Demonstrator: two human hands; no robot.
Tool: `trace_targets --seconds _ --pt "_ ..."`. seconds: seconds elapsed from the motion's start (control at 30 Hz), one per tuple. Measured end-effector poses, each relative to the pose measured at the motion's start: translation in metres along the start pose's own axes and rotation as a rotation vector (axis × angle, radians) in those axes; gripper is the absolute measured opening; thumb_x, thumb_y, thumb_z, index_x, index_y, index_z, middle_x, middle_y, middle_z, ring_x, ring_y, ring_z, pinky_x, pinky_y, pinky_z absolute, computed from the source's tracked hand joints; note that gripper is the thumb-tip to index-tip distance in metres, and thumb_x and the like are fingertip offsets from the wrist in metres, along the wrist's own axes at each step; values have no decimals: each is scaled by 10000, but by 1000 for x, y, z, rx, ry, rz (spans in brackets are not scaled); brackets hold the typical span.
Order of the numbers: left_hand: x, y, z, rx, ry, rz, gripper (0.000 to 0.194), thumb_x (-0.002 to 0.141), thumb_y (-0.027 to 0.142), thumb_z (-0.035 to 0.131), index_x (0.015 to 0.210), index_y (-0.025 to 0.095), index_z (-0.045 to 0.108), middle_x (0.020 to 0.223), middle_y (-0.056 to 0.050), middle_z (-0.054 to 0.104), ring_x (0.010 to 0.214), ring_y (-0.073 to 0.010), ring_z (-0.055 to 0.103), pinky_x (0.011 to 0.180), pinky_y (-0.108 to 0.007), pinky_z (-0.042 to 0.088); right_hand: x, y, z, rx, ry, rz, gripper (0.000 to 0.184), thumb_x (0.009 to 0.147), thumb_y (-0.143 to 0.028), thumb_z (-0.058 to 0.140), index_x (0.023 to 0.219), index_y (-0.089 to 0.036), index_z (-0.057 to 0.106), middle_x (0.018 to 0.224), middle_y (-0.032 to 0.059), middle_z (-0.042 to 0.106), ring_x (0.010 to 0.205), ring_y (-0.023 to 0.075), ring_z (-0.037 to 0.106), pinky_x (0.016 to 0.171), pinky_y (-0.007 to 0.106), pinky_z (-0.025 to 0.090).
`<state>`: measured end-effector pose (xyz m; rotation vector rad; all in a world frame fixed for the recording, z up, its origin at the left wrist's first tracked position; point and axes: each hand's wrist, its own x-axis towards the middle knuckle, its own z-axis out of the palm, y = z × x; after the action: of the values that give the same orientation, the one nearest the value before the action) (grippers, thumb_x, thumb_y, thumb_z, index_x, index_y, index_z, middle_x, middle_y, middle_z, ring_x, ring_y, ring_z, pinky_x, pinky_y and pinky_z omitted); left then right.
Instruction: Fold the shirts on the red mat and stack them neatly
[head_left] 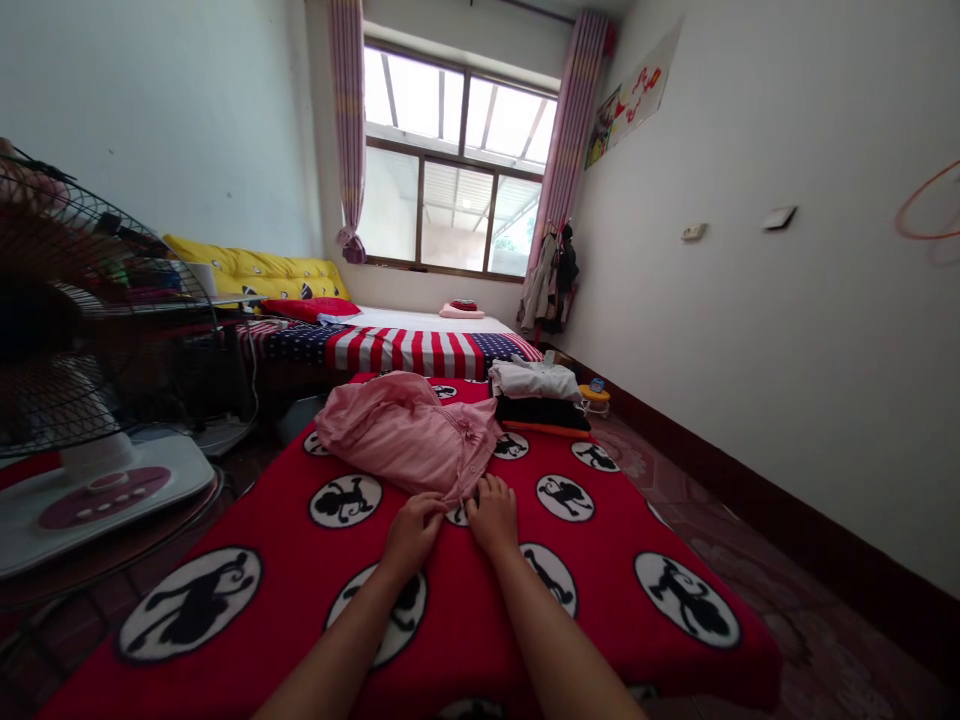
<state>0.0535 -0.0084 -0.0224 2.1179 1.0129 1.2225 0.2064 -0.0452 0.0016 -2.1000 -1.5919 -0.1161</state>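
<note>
A crumpled pink garment lies on a red blanket printed with black-and-white monkey circles. My left hand and my right hand rest side by side at the garment's near edge. Both have their fingers curled and pinched on the pink cloth. A stack of folded clothes, white on top of black and orange, sits at the blanket's far right corner.
A standing fan with a white base fills the left side. Beyond is a bed with a stars-and-stripes cover, red pillow and yellow headboard. Window and pink curtains at the back. Clothes hang in the right corner. Tiled floor runs along the right wall.
</note>
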Motion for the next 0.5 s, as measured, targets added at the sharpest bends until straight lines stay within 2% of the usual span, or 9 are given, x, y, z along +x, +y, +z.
trace_targets --seconds 0.5 --pt "0 6 -3 1 -11 -23 217 796 172 512 801 190 728 1053 -79 696 1033 -217 625 966 -386 460 2 4 6 1 -5 -12 414 854 -277 451 1231 -159 574 1383 109 507 1290 274 388 1072 419 239"
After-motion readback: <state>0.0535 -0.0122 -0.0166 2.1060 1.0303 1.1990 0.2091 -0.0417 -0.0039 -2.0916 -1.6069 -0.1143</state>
